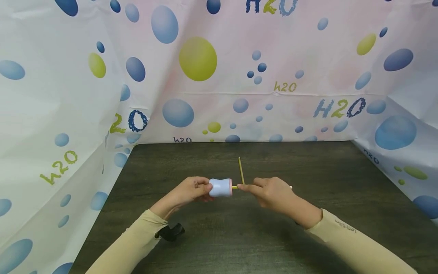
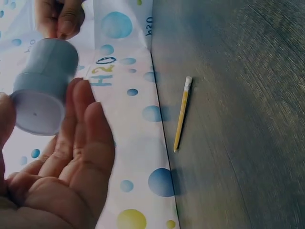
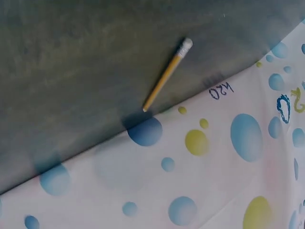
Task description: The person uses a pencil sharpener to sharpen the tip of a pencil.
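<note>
My left hand point(image 1: 202, 189) grips a light-blue cylinder with a pink rim point(image 1: 220, 187), which looks like a pencil sharpener, and holds it sideways just above the dark table point(image 1: 219, 243). My right hand point(image 1: 246, 187) pinches a yellow pencil point(image 1: 234, 187) whose tip goes into the cylinder's pink end; the pencil's far end shows past the knuckles. In the left wrist view the cylinder point(image 2: 43, 90) sits between my thumb and fingers point(image 2: 86, 143). A second yellow pencil point(image 1: 241, 170) with a white eraser lies loose on the table just behind the hands. It is also visible in the wrist views point(image 2: 181, 114) point(image 3: 166, 76).
A bubble-patterned "H2O" sheet point(image 1: 219, 76) walls the table at the back and on both sides. A black strap point(image 1: 170, 232) sits at my left wrist. Bare dark table surface lies in front of the hands and to both sides.
</note>
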Tool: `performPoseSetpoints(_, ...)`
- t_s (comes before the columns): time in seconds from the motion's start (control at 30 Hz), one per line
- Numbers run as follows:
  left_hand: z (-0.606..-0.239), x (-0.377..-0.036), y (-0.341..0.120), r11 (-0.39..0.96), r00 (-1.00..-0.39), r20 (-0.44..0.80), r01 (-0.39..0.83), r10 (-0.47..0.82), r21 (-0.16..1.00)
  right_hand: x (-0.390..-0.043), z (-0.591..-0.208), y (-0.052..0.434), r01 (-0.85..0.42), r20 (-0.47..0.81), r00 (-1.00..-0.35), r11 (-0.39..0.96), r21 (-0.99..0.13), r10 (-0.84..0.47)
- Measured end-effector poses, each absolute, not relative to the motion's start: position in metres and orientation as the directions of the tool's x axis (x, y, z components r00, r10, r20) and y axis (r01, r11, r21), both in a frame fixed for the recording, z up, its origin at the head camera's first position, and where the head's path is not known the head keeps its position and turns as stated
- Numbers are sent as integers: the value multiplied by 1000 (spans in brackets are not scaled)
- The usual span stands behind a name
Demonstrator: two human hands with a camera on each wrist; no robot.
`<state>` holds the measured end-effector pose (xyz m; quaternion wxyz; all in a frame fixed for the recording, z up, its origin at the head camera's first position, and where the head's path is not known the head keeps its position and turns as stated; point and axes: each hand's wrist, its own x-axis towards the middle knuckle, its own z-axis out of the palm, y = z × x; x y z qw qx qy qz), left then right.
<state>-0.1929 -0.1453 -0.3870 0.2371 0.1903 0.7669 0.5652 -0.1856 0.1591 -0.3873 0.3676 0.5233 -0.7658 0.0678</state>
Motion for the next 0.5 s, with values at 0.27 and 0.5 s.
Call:
performPoseSetpoints(0.27,-385,-185,-145,425,-866,151,377,476,823,-185,-379,155,-875,544,-420,483,-30,-727)
performPoseSetpoints(0.5,-382,-179,-141,544,-698,483,715,528,438,-197,-368,158,-432,50,-731,405,-806,-681)
